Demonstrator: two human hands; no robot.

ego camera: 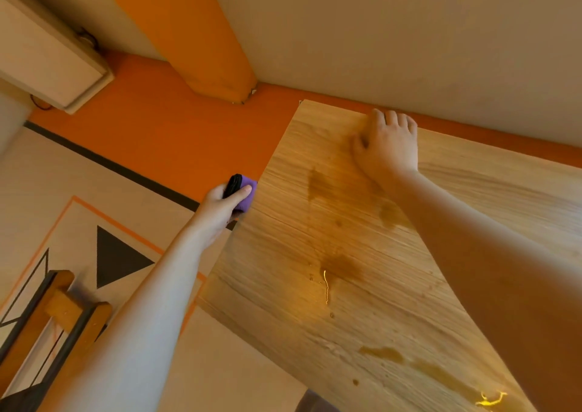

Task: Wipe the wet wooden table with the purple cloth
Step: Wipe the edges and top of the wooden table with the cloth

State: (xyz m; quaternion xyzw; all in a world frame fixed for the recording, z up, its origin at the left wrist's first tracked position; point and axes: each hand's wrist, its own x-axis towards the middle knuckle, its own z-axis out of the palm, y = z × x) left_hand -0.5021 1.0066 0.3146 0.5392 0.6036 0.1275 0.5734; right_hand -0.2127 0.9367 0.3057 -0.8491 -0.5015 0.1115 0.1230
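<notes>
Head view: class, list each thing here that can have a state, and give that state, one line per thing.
wooden table: wet, with wet patches not yet wiped.
purple cloth: folded up, held at the table's left edge, off the wet patches.
left hand: grips the purple cloth.
right hand: rests palm-down at the table's far edge.

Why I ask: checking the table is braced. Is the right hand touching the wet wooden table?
Touching. Head view: right hand lies palm-down on the wet wooden table, fingers at its far edge.
</notes>
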